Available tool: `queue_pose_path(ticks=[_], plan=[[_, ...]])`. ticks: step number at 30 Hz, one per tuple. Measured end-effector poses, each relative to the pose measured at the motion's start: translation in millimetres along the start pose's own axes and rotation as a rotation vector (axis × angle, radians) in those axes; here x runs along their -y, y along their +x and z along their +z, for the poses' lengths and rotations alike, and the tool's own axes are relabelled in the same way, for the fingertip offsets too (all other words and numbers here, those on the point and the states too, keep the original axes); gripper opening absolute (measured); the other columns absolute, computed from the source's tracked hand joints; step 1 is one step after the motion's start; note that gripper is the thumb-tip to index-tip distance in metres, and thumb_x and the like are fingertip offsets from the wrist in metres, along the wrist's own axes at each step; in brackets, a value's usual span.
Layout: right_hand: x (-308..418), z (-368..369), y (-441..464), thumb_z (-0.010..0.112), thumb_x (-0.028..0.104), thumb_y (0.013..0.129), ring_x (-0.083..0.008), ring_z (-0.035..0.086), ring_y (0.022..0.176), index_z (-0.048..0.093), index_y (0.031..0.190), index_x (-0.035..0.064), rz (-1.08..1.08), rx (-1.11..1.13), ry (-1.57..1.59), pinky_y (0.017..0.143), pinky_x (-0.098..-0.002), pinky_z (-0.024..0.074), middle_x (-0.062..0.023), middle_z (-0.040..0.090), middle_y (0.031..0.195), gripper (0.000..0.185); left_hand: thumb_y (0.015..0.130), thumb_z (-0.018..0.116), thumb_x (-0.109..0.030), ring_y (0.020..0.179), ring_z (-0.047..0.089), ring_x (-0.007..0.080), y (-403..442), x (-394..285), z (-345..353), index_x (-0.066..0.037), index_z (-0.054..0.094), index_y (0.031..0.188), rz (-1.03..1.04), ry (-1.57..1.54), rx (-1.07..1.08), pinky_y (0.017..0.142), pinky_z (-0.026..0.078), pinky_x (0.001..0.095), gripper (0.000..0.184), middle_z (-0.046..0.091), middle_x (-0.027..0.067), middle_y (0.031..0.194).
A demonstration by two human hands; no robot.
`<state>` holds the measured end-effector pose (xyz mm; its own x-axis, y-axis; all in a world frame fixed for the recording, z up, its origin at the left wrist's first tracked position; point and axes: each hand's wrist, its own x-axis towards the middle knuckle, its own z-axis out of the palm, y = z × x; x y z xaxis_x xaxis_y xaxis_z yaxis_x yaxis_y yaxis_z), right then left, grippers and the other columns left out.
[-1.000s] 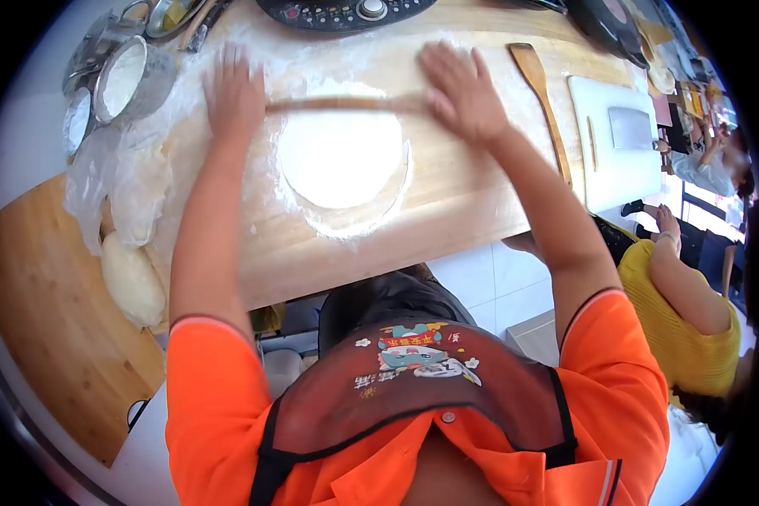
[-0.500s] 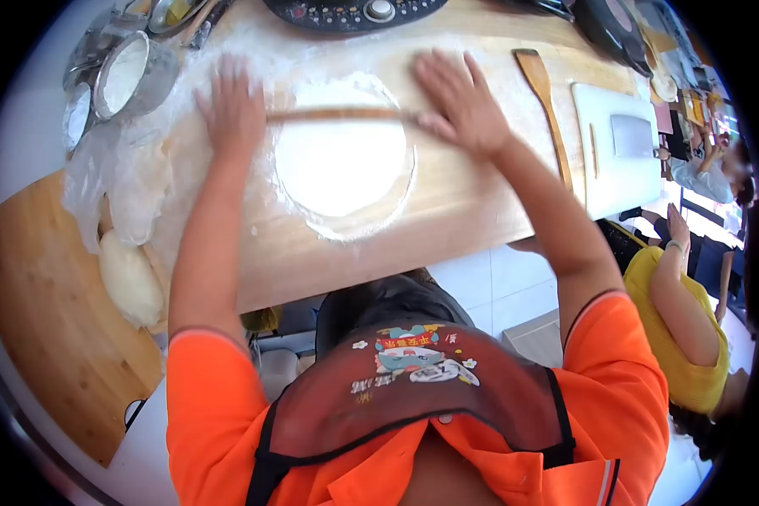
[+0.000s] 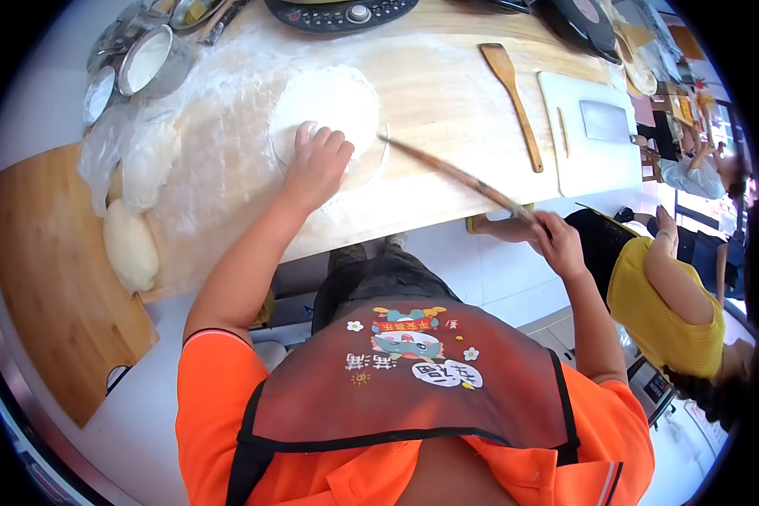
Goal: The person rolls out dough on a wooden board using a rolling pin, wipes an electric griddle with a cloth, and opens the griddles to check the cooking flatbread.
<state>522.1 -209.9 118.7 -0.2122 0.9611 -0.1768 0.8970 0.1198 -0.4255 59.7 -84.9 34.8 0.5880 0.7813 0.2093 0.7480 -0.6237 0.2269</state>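
Observation:
A round, floured sheet of dough (image 3: 333,101) lies flat on the wooden work surface. My left hand (image 3: 319,164) is at its near edge, fingers curled and closed on the dough; the fingertips are partly hidden. Off to the right, past the table's front edge, my right hand (image 3: 561,244) is wrapped round one end of a thin wooden rolling pin (image 3: 460,173). The pin slants up and left, its far tip just beside the dough's right edge.
A metal pot of flour (image 3: 148,63), a plastic bag (image 3: 148,164) and a dough lump (image 3: 131,246) are at left. A wooden spatula (image 3: 514,105) and a white cutting board (image 3: 594,160) with a cleaver (image 3: 605,121) lie right. A person in yellow (image 3: 662,295) is nearby.
Both hands were spread over the rolling pin lying across the dough. The right hand has carried the pin off to the right and nearer; the left has come down to the dough's near edge.

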Motion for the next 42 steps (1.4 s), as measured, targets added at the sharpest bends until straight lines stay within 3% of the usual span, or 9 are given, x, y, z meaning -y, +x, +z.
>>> queue_pose_path(ticks=[8,11,13,15,18,22,26,34,42], plan=[[75,53,66,0.06,0.023,0.101,-0.041,0.068,0.098,0.07,0.119,0.0059,-0.049,0.03,0.166,0.087,-0.0475,0.0542,-0.0196,0.072,0.107,0.027,0.08,0.07,-0.01,0.103,0.06,0.0326,-5,-35,-14,-0.006,0.066,0.092,-0.255,-0.258,-0.048,0.109,0.039,0.0515,0.013,0.063,0.0109,0.097],[114,95,119,0.06,0.03,0.1,-0.0419,0.069,0.097,0.074,0.115,0.004,0.056,0.071,0.372,0.089,-0.0466,0.0537,-0.0219,0.073,0.101,0.033,0.085,0.075,-0.026,0.134,0.049,0.0328,-52,-55,-16,-0.004,0.061,0.128,0.063,-0.153,0.133,0.12,0.031,0.0527,0.051,0.057,0.016,0.136],[115,95,124,0.062,0.029,0.102,-0.0277,0.068,0.083,0.073,0.117,0.0023,0.13,0.102,0.493,0.079,-0.0375,0.0535,-0.0154,0.072,0.089,0.032,0.084,0.076,-0.045,0.154,0.031,0.0291,-81,-67,-19,-0.004,0.047,0.15,0.251,-0.24,0.359,0.127,0.02,0.0538,0.083,0.038,0.0138,0.164],[110,94,120,0.062,0.029,0.104,-0.0095,0.057,0.069,0.074,0.119,0.0017,0.22,0.127,0.674,0.066,-0.0269,0.0488,-0.003,0.066,0.078,0.033,0.084,0.074,-0.05,0.154,0.031,0.0257,-81,-56,-7,-0.006,0.047,0.152,0.23,-0.216,0.359,0.127,0.02,0.0538,0.085,0.037,0.0102,0.165],[85,62,100,0.064,0.029,0.103,-0.0115,0.061,0.074,0.074,0.12,0.0042,0.368,0.107,0.641,0.07,-0.0289,0.0504,-0.0046,0.069,0.079,0.032,0.089,0.07,-0.045,0.152,0.035,0.0224,-49,-18,-3,-0.007,0.042,0.156,0.038,-0.148,0.441,0.128,0.014,0.0544,0.082,0.041,0.012,0.163],[52,23,71,0.063,0.027,0.103,-0.009,0.057,0.07,0.074,0.123,0.0045,0.508,-0.051,0.611,0.066,-0.0266,0.0478,-0.0034,0.069,0.08,0.032,0.092,0.068,-0.046,0.156,0.027,0.0287,-24,35,13,-0.007,0.041,0.156,-0.276,0.186,0.04,0.126,0.006,0.0604,0.079,0.034,0.0143,0.166],[11,13,54,0.06,0.023,0.104,-0.0069,0.056,0.07,0.07,0.13,0.0034,0.562,-0.187,0.657,0.063,-0.024,0.0464,-0.0026,0.069,0.083,0.034,0.088,0.067,-0.06,0.159,0.02,0.026,27,-62,22,-0.009,0.038,0.159,0.092,-0.181,0.393,0.126,0.004,0.0623,0.091,0.028,0.0133,0.169],[34,83,57,0.063,0.015,0.1,-0.0279,0.066,0.082,0.07,0.127,0.0056,0.302,-0.333,0.324,0.08,-0.0389,0.0539,-0.0134,0.067,0.087,0.029,0.102,0.048,-0.057,0.16,0.014,0.0267,64,34,46,-0.008,0.034,0.161,-0.491,0.195,0.078,0.123,0.001,0.0689,0.078,0.024,0.0116,0.171],[24,56,83,0.071,0.011,0.088,-0.0404,0.059,0.116,0.062,0.132,0.0039,0.133,-0.609,-0.097,0.098,-0.0479,0.0505,-0.0207,0.059,0.131,0.045,0.096,0.063,-0.042,0.16,0.007,0.0362,-49,141,-26,-0.02,0.059,0.145,-0.689,0.194,0.418,0.119,0.003,0.0741,0.054,0.02,0.0148,0.171]])
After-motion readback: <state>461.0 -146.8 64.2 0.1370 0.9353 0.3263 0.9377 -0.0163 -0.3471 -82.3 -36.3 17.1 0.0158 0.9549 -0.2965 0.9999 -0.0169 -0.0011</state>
